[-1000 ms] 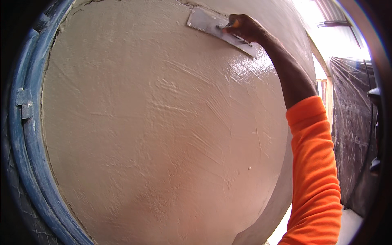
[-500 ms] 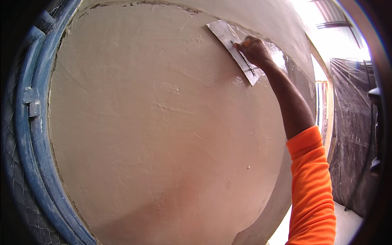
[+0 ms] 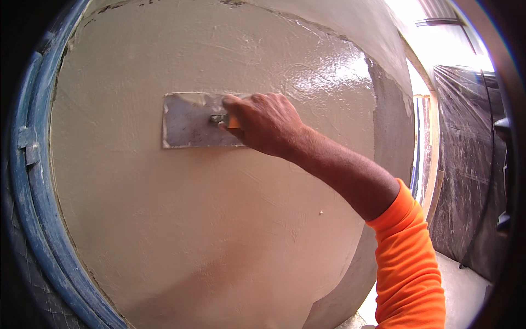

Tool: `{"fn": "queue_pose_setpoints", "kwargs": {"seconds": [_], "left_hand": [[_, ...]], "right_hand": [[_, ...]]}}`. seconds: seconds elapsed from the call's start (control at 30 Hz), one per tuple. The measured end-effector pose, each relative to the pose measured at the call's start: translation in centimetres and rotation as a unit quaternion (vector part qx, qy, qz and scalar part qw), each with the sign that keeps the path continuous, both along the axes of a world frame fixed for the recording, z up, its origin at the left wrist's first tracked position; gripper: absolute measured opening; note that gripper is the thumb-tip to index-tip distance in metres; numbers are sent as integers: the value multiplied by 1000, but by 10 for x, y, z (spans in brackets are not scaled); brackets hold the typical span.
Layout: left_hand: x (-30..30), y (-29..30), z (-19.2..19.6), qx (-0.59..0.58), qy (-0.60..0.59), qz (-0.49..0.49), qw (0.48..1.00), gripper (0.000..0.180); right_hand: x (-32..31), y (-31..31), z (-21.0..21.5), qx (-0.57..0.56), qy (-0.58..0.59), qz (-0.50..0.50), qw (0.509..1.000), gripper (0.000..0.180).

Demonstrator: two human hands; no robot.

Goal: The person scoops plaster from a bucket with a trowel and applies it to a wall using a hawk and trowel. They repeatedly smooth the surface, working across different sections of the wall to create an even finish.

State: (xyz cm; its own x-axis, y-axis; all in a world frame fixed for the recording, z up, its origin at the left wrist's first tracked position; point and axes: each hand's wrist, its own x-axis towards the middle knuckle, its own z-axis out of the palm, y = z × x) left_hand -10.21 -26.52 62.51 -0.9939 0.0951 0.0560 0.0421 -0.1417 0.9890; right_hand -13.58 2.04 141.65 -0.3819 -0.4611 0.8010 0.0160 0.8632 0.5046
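My right hand is wrapped round the orange handle of a plastering trowel. The trowel's flat metal blade lies nearly level against the wet, beige plaster that covers the wall. Some wet plaster clings along the blade's upper edge, and my fingers and wrist hide its right part. Shiny wet plaster shows at the upper right of the coat. An orange sleeve covers my arm from below the elbow region down. My left hand is out of the picture.
A blue metal frame with a latch-like bracket borders the wall on the left. Along the right, a rougher grey strip edges the smooth coat. Beyond it stand a wooden post and dark plastic sheeting.
My right hand has swept the trowel from the upper right down and left toward the middle of the wall. The blade has turned from steeply slanted to nearly level.
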Motion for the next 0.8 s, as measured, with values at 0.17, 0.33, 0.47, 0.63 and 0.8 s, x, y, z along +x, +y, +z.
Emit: {"fn": "queue_pose_setpoints", "kwargs": {"seconds": [0.17,0.33,0.47,0.63,0.8], "left_hand": [[8,-2,-3,-98,-3,37,994,30],[-3,4,-26,-19,-50,32,998,27],[0,17,-26,-149,-6,48,988,26],[2,45,-21,-162,-35,50,985,26],[-14,75,-58,71,-64,7,995,31]], "right_hand": [[10,63,34,-132,104,-28,985,34],[10,141,92,-297,168,-22,940,33],[29,208,131,-339,189,-61,919,32],[48,290,154,-415,225,-147,869,32],[68,349,146,-484,191,-129,844,34]]}}
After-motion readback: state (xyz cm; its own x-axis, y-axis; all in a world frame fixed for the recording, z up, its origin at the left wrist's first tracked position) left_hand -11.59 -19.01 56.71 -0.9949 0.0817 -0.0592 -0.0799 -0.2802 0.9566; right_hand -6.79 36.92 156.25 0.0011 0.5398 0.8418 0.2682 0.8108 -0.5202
